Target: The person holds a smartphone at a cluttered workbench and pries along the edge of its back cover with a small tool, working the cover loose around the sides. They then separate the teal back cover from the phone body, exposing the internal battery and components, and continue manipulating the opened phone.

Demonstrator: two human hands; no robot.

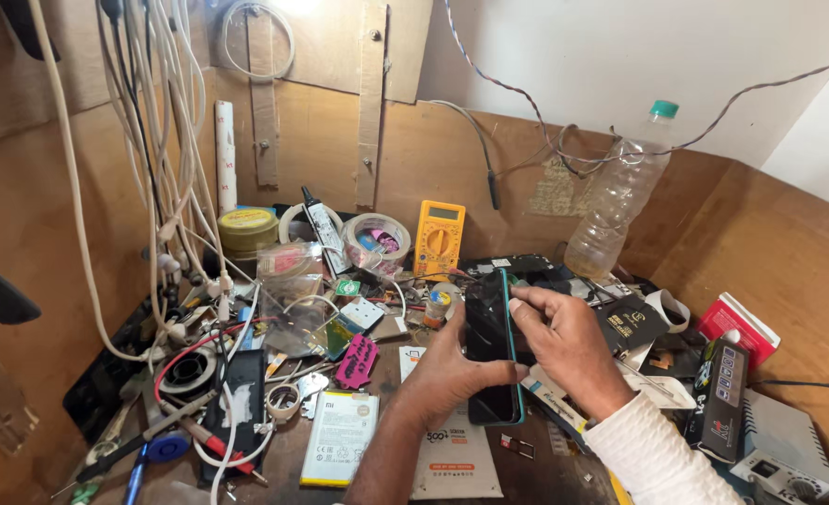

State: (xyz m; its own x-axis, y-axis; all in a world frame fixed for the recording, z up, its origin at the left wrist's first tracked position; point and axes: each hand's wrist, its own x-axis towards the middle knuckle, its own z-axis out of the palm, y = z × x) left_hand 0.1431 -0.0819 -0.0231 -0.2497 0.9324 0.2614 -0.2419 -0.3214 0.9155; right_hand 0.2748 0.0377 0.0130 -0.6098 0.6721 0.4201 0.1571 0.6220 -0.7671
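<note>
- Phone [491, 348] with dark screen and teal edge stands upright on its long axis above the middle of the table [564, 472], lifted a little, so that the screen faces the person for close looking.
- Left hand [447, 374] carries it from 8 o'clock: the thumb lies across the lower screen, and the other fingers are hidden behind the back, so the grip seems firm but I cannot see all of it.
- Right hand [574, 348] comes from 4 o'clock; its fingers [527, 299] are curled narrow and press on the upper right edge, probably to steady or to feel the frame.
- White sleeve [662, 454] covers the right wrist.
- At 7 o'clock from the phone, a flat white battery [340, 438] lies on the table beside a printed white card [452, 458].
- At 11 o'clock, a yellow multimeter [439, 238] leans on the wooden wall, easy to read.
- At 1 o'clock stands a clear plastic bottle [618, 194] with green cap.
- At 9 o'clock, white cables [167, 178] hang down over small tools.
</note>
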